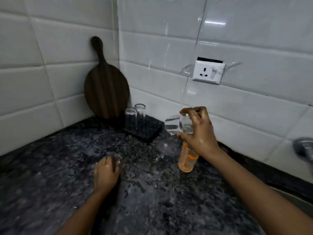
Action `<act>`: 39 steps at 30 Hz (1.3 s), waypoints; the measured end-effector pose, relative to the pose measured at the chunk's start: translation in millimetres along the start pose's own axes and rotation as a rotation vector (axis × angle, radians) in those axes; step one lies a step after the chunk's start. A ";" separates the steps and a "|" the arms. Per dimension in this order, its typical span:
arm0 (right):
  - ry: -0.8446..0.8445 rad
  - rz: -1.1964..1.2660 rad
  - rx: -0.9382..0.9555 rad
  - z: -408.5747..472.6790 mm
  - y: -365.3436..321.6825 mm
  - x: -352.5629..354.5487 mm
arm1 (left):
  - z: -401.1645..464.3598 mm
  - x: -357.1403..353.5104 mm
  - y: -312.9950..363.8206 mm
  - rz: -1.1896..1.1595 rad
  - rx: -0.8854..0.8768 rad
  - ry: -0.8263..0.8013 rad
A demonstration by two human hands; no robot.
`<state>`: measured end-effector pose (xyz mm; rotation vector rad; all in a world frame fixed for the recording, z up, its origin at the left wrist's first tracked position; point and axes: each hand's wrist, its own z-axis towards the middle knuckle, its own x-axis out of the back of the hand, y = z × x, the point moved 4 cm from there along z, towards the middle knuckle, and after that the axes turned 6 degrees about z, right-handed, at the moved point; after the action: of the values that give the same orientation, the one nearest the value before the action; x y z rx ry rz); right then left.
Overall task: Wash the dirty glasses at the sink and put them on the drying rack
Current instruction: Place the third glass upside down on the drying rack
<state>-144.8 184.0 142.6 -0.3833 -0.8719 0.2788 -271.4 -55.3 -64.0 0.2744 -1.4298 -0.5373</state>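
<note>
You are facing a tiled wall (169, 39) that is meeting a second tiled wall at a corner, with one dark speckled counter (152, 200) running below both. The counter is offering wide bare room in front of you and to the left; its back edge is meeting the tiles, and on the far right it is ending at a pale edge, where the blur hides whether that is the sink. One round wooden board (106, 87) is leaning upright in the corner, handle up. One black rack (145, 128) is lying flat just in front of it, with bare space at its near half.

You are looking at four glasses. Two clear glasses (131, 118) are standing side by side at the back of the rack, long axes vertical; the blur is hiding which end is up. One orange glass (187, 160) is standing upright on the counter, right of the rack and partly behind your wrist. The fourth, a clear glass (177, 124), is in the air just right of the rack, lying nearly on its side with its mouth pointing left toward the rack.

Your right hand (201, 131) is gripping that glass around its base, fingers over the top and thumb beneath. Your left hand (105, 173) is resting on the counter with fingers loosely curled, holding nothing.

One socket (208, 72) is sitting on the wall, and one tap (304, 148) is showing at the right edge.
</note>
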 end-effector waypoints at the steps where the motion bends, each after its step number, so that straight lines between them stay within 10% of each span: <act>1: -0.027 -0.021 -0.006 11.5 1.6 -17.2 | 3.5 -6.7 -3.7 0.027 -0.008 -0.006; 17: -0.271 -0.275 -0.122 134.4 81.2 -193.4 | 12.0 -22.7 -3.7 0.180 -0.050 -0.012; 39: -0.278 -0.262 -0.148 138.9 87.0 -212.2 | 9.4 -22.2 -1.4 0.160 -0.045 -0.027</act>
<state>-391.2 208.8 40.0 -0.3677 -1.2079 0.0239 -281.9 -44.0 -82.5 0.1160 -1.4495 -0.4430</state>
